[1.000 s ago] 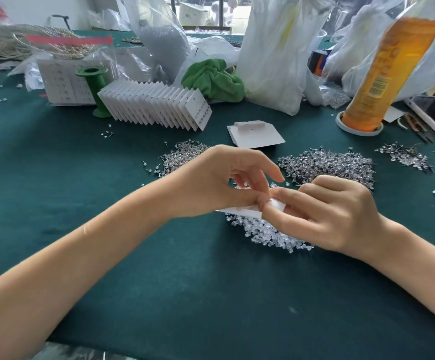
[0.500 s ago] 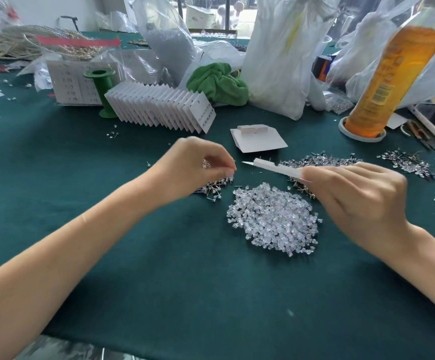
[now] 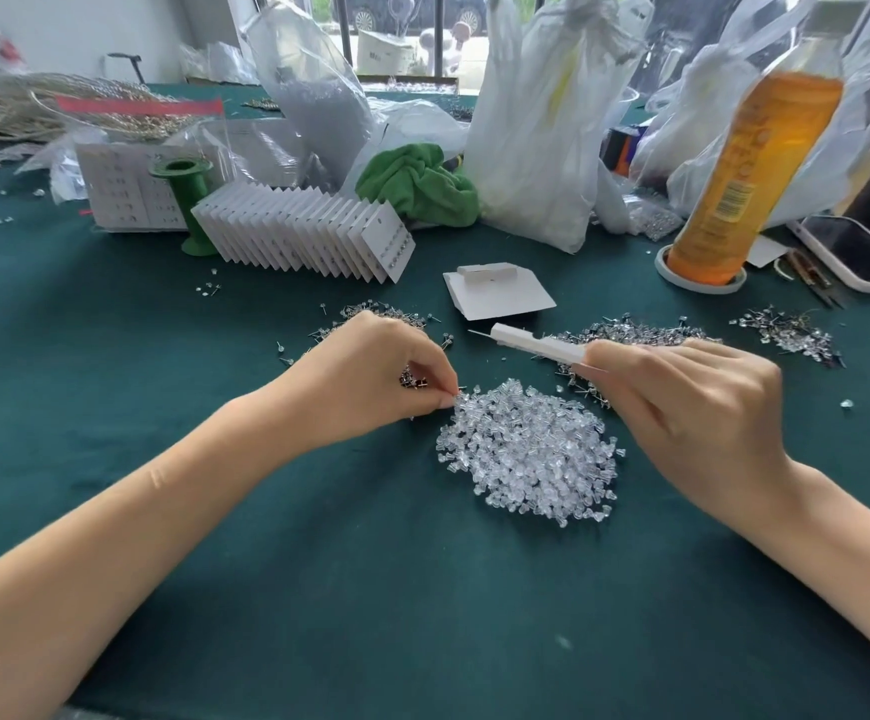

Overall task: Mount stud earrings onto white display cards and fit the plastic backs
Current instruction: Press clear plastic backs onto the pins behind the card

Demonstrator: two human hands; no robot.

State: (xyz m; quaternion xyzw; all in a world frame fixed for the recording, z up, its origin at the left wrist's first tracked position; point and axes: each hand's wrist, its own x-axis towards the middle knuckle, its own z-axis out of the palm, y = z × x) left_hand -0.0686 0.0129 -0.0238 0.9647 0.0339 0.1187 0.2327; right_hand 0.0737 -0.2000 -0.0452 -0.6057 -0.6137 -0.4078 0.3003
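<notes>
Both hands [image 3: 370,376] apart — card [image 3: 536,345] lifted clear.

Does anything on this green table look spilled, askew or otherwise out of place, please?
Mostly deliberate piles, but a few loose stud earrings lie scattered apart from their heap, and the tall orange plastic bottle appears to lean, possibly only through the wide-angle lens.

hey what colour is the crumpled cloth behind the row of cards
Bright green cloth, clearest in the head view.

Far beyond the fingers, an orange-liquid bottle [image 3: 755,163] stands in a grey coaster [image 3: 701,281] beside a smartphone [image 3: 858,253], with a green cloth [image 3: 417,184], green spool [image 3: 187,200] and white plastic bags [image 3: 536,122] leftward.
</notes>
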